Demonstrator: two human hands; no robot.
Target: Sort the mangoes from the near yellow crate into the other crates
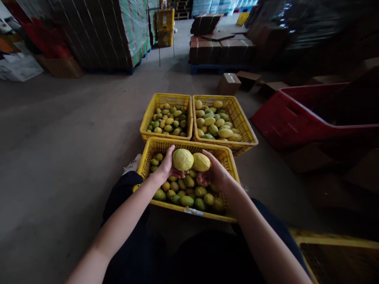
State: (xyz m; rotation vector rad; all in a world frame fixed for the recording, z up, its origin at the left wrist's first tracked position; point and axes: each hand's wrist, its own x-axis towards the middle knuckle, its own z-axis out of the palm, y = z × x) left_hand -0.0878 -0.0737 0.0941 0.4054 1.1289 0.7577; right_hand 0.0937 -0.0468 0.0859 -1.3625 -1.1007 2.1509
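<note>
My left hand [168, 167] cups a large, pale yellow-green oval fruit [182, 159] with lightly bumpy skin. In my right hand [216, 171] is a smoother, slightly smaller yellow fruit [201, 162], its left end up against the other one. Both hands are above the front yellow crate [233, 167], which holds many smaller green and yellow fruits [186, 200]. Just beyond stand two more yellow crates side by side. Small fruits lie in the left crate [144, 123]; the right crate [241, 122] holds larger, longer, yellower ones.
A large red bin [284, 118] stands to the right, near small cardboard boxes [229, 83]. Stacked cartons [222, 49] rest on a blue pallet [213, 69] farther back. A tall wrapped stack [130, 35] is at the upper left. Another yellow crate [337, 241] is at lower right.
</note>
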